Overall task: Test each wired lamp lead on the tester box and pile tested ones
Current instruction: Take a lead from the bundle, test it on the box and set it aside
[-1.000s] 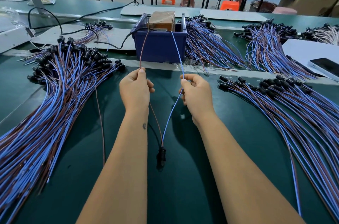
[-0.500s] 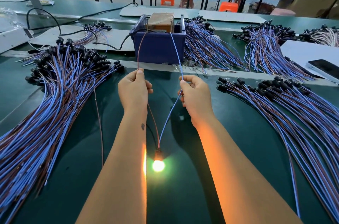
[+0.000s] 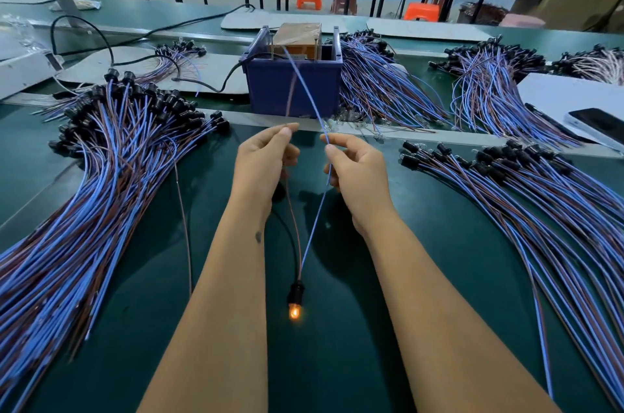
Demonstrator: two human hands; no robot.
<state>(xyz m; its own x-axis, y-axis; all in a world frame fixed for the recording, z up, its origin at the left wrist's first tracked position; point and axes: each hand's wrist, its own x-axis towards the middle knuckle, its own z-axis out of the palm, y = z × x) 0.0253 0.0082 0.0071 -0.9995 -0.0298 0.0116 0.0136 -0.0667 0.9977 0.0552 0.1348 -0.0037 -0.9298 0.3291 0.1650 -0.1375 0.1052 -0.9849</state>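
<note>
No legible writing; left hand (image 3: 261, 162) pinches the brown wire (image 3: 294, 226), right hand (image 3: 358, 169) the blue wire (image 3: 312, 237).

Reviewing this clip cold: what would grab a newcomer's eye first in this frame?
First, the small bulb glowing orange low in the middle, between the forearms, on a lead whose brown wire the left hand pinches and whose blue wire the right hand pinches. Both wires run up toward the blue tester box at centre back. Big fans of blue and brown leads spread over the green table on both sides.
</note>
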